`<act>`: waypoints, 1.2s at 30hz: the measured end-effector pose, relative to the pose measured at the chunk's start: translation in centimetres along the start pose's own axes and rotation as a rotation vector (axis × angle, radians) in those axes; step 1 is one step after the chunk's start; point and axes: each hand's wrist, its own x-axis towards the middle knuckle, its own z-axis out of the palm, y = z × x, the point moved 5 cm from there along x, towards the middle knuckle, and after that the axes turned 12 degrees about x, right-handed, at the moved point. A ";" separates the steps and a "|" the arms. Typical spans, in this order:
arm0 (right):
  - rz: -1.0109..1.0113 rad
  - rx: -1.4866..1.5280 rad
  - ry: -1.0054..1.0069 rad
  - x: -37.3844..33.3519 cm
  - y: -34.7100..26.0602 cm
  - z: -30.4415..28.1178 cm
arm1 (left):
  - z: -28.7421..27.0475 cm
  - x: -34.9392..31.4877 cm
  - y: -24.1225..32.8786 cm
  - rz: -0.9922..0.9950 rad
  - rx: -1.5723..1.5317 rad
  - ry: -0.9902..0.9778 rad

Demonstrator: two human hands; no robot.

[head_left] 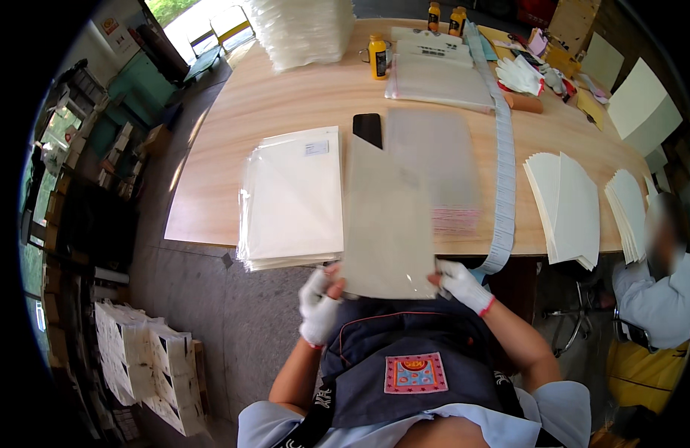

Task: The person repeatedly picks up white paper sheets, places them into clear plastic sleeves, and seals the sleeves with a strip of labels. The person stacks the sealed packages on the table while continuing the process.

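Observation:
My left hand [319, 305] and my right hand [462, 287] wear white gloves with bare fingertips. Between them they hold a cream sheet in a clear plastic sleeve [388, 231], pinched at its two near corners. It slants over the table's front edge, its far end close to a black phone [368, 128]. To its left lies a stack of bagged cream sheets [294, 198], the top one bearing a small white label [316, 148]. Partly behind the held sleeve, on the right, is a stack of clear plastic sleeves [434, 160] with pinkish near edges.
A long strip of labels [503, 172] runs down the wooden table [210, 194] and hangs over its front. Fanned cream sheets [563, 205] lie right, near a seated person [658, 287]. Farther back are an orange bottle [378, 57], plastic bundles [304, 33] and white gloves [520, 75].

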 end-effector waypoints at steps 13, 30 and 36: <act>-0.341 -0.479 -0.004 11.3 -9.9 13.2 | -15.9 7.4 -1.7 0.089 1.218 0.472; -0.655 0.607 1.291 -22.2 0.1 -35.7 | -1.6 5.1 6.3 1.169 0.964 0.468; -0.631 -0.947 1.476 -21.8 -6.8 -28.9 | 4.9 4.6 5.9 1.155 0.826 0.230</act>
